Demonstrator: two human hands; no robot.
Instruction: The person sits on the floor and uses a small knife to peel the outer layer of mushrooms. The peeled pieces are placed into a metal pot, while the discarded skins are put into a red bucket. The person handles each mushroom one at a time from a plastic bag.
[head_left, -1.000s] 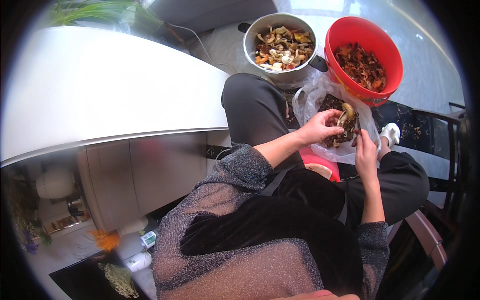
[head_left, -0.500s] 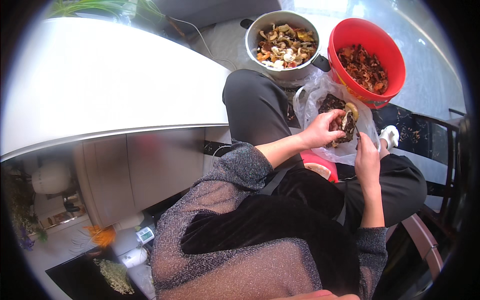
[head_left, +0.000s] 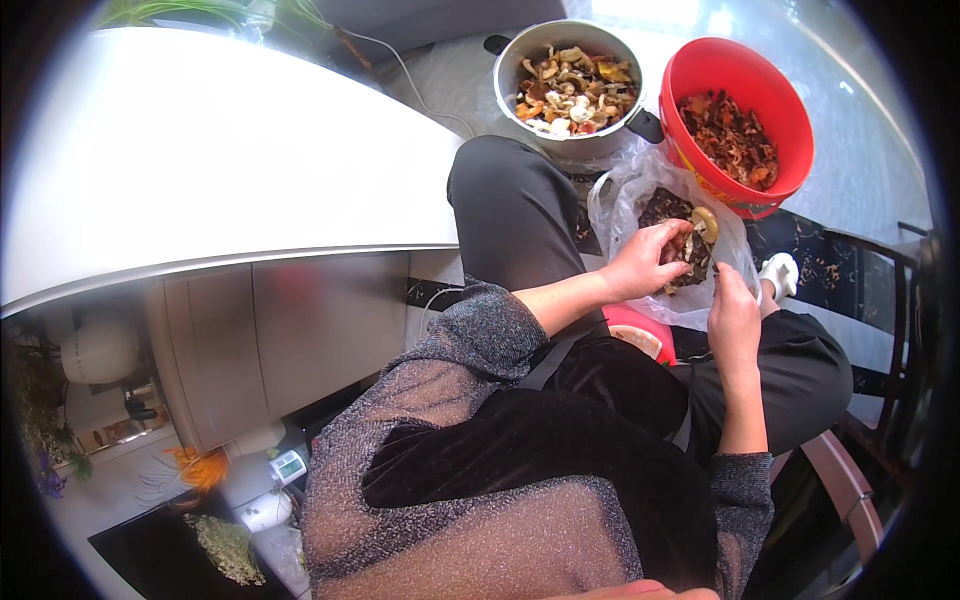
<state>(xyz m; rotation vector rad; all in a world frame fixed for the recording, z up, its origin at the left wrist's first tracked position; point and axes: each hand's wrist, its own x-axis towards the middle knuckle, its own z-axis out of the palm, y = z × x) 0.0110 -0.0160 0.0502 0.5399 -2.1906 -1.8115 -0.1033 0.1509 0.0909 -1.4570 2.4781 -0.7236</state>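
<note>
My left hand [head_left: 642,264] is curled around a brown mushroom [head_left: 684,243] over an open clear plastic bag [head_left: 612,205] of dark mushrooms and trimmings lying between my knees. My right hand [head_left: 733,318] sits just right of it at the bag's edge, fingers curled; what it holds is hidden. A yellowish mushroom cap [head_left: 706,224] lies in the bag beside my left fingers. A red dish [head_left: 640,335] rests on my lap under my wrists.
A grey metal pot [head_left: 503,85] of cut pale and orange mushrooms stands on the floor ahead. A red bucket [head_left: 795,115] with dark brown mushrooms stands to its right. A white tabletop [head_left: 200,150] fills the left. A dark chair [head_left: 885,300] is at right.
The view has shifted slightly. My left hand has closed a little more around the mushroom over the bag; my right hand stays beside it.
</note>
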